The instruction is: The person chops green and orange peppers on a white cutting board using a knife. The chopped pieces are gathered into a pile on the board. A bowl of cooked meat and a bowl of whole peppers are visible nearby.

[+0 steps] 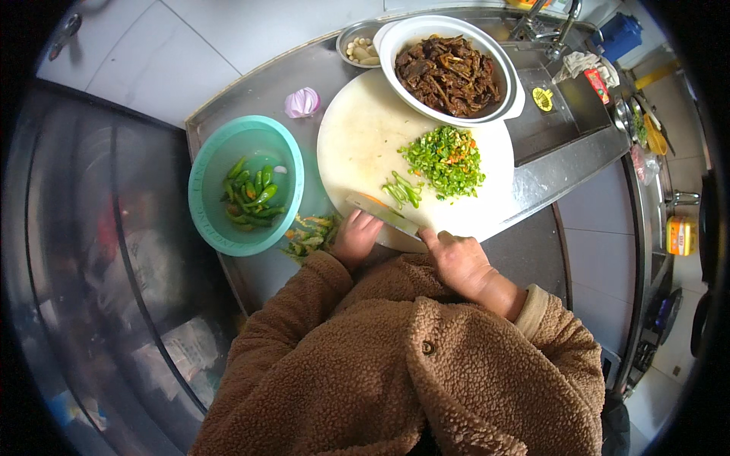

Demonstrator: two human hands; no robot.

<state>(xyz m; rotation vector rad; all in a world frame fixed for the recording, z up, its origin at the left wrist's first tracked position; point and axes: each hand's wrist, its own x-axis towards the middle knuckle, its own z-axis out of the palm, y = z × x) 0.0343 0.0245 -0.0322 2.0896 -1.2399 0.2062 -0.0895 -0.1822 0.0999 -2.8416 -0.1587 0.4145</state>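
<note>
My right hand (456,259) is closed round the handle of a kitchen knife (385,215), whose blade lies over the near edge of a round white cutting board (359,137). Behind the blade, my left hand (357,236) rests at the board's edge with fingers bent; whether it holds a piece is hidden. Thin green pepper strips (404,190) lie just beyond the knife. To their right is a heap of chopped green and orange peppers (447,162). Whole green peppers (254,191) sit in a turquoise plastic basket (199,219) on the left.
A white pot (393,62) of dark brown cooked food overlaps the board's far edge. Beside it stands a metal bowl (342,50) with garlic cloves. A halved red onion (302,103) and pepper scraps (311,236) lie on the steel counter. The sink (576,108) is at right.
</note>
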